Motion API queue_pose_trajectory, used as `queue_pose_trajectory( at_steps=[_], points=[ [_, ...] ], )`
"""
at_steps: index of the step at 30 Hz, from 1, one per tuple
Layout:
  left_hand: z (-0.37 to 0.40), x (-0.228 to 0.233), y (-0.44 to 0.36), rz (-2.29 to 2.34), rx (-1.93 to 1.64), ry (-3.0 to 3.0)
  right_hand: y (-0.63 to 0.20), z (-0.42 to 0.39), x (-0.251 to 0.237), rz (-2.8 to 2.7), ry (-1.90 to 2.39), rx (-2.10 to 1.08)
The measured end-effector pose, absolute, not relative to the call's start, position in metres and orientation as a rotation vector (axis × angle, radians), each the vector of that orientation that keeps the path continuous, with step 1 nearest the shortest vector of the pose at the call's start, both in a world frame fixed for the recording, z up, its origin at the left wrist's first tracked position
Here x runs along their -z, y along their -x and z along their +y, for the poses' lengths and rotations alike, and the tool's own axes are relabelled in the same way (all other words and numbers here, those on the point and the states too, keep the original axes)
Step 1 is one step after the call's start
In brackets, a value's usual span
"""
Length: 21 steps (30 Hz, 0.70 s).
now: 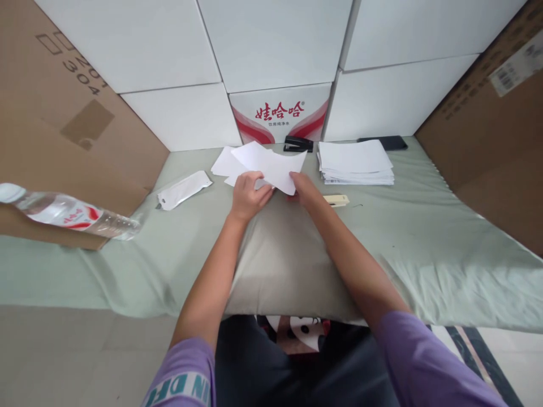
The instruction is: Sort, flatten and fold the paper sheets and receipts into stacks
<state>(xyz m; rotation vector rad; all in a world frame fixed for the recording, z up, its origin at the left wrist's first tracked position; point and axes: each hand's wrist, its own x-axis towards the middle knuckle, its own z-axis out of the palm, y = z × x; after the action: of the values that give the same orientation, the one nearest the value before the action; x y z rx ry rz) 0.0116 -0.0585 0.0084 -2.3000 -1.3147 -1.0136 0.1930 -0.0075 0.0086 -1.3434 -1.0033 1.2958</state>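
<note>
A white sheet of paper (271, 164) is held up at a slant between my two hands, its edges bowed. My left hand (248, 196) is closed at the sheet's lower left edge, fingers curled. At the right corner, my right hand (302, 185) pinches the paper between thumb and fingers. Other white sheets (224, 163) lie on the cloth behind and left of my left hand. Under my right wrist, a cream-coloured stapler-like object (337, 200) is partly hidden, and a small red object (292, 198) shows beside that hand.
A black stapler (298, 144) lies by the white boxes (280, 116) at the back. To the right are a stack of paper (355, 161) and a dark phone (394, 142). A white packet (184, 190) and a water bottle (72, 212) are leftward. Cardboard boxes (63, 124) flank the cloth-covered surface (424, 226).
</note>
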Motion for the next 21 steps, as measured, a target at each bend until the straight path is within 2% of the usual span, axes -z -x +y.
queue_pose_trajectory(
  at_steps=[3, 6, 12, 16, 21],
  points=[
    [-0.059, -0.01, -0.012, -1.252, 1.006, 2.459, -0.19, -0.015, -0.015, -0.917, 1.528, -1.473],
    [-0.055, -0.006, -0.013, -1.214, 0.991, 2.608, -0.192, -0.019, -0.017, -1.005, 1.586, -1.403],
    [-0.053, -0.002, -0.015, -1.269, 1.009, 2.593, -0.196, -0.028, -0.018, -1.225, 1.438, -1.4],
    [-0.054, -0.001, -0.019, -1.224, 1.006, 2.584, -0.195, -0.032, -0.021, -1.175, 1.331, -1.434],
    [-0.053, 0.0, -0.016, -1.335, 1.045, 2.586, -0.203, -0.022, -0.015, -1.242, 1.213, -1.142]
  ],
)
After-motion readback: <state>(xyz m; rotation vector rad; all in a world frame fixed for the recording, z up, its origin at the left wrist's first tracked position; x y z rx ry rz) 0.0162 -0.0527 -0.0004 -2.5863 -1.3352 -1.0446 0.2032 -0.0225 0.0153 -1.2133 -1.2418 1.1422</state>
